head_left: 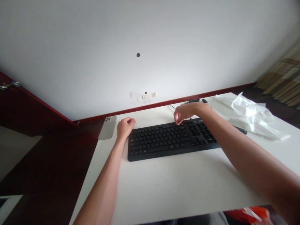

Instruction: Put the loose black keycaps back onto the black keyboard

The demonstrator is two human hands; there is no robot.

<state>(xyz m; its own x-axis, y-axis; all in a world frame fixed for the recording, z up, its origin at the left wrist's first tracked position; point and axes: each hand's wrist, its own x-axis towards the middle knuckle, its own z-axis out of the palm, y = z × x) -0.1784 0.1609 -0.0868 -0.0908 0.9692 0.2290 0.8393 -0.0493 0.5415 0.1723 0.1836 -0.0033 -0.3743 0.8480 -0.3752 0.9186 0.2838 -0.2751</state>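
A black keyboard (pixel 161 140) lies on the white table (pixel 168 184), slightly askew. My left hand (pixel 126 126) rests at its upper left corner, fingers curled in, with nothing visible in them. Over the keyboard's back edge, right of its middle, is my right hand (pixel 187 111). Its thumb and fingers are bent together in a pinch close to the top row of keys. Whatever lies between those fingertips is too small or hidden to make out. My right forearm covers part of the number pad and the keyboard's right end.
A phone (pixel 108 127) lies at the table's left edge. Small dark pieces (pixel 204 101) sit behind my right hand. At right are a crumpled white plastic bag (pixel 253 114) and a dark slim object (pixel 241 130). A wall with sockets (pixel 149 95) stands behind the table.
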